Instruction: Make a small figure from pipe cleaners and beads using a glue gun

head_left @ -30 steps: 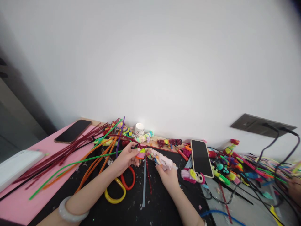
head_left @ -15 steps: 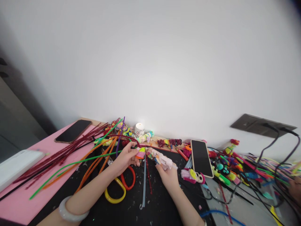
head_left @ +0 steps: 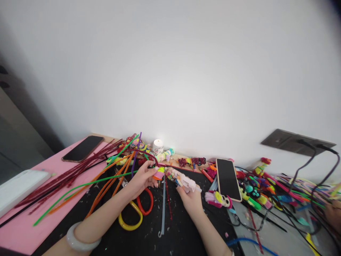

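My left hand [head_left: 142, 178] pinches a small pink, orange and yellow pipe-cleaner piece [head_left: 159, 173] with a dark red pipe cleaner [head_left: 145, 155] looping off its top. My right hand [head_left: 190, 199] is closed round a pale glue gun covered in coloured stickers [head_left: 182, 180], its nozzle end touching the piece. Both hands hover just above the black mat [head_left: 149, 234]. A white bangle [head_left: 80, 239] sits on my left wrist.
Scissors with a yellow and a red loop [head_left: 135, 209] lie under my left hand. Orange, green and dark red pipe cleaners [head_left: 80, 177] spread left over the pink board [head_left: 29, 227]. Two phones [head_left: 83, 148] [head_left: 228, 179] lie flat. Craft scraps and cables [head_left: 269, 193] crowd the right. Another person's hand [head_left: 333, 213] is at far right.
Almost nothing: the dark red pipe cleaner's loop has risen slightly at my left fingertips. Both hands stay in place.
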Motion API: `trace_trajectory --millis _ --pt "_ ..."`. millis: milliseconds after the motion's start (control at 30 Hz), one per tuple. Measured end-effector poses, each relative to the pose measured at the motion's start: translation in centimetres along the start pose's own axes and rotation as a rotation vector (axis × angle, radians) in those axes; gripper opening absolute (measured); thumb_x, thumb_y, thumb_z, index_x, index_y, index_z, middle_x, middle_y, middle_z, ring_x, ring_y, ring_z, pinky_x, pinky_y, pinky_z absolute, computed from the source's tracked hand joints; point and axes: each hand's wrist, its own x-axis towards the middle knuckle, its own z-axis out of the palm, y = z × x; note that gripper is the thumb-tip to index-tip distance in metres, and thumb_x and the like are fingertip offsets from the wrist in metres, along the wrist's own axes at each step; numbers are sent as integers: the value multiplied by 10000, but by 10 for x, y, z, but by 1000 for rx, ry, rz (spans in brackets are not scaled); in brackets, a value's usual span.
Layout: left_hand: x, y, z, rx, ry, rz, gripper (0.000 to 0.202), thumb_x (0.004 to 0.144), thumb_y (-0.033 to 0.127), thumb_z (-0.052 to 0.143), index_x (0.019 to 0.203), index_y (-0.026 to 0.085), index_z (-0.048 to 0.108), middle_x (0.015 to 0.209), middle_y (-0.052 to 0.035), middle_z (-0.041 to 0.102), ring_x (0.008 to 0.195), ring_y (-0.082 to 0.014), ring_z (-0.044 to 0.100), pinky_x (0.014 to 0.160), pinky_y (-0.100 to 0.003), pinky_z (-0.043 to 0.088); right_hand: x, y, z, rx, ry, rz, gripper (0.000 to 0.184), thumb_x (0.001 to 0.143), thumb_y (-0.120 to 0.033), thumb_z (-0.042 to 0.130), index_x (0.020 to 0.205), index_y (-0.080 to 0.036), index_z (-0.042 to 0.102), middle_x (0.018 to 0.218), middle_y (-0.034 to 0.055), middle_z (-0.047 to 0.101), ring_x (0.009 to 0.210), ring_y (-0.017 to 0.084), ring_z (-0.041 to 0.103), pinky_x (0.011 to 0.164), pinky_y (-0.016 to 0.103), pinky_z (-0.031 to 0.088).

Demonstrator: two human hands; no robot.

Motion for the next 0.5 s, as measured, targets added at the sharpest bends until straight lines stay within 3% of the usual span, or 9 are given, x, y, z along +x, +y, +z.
trace_trajectory --millis 500 --pt "-3 11 9 -101 53 -71 522 759 335 995 951 228 521 631 72 721 471 -125 723 461 -154 540 0 -2 -1 44 -10 17 117 791 -293 652 684 -247 641 586 0 670 516 190 622 503 257 531"
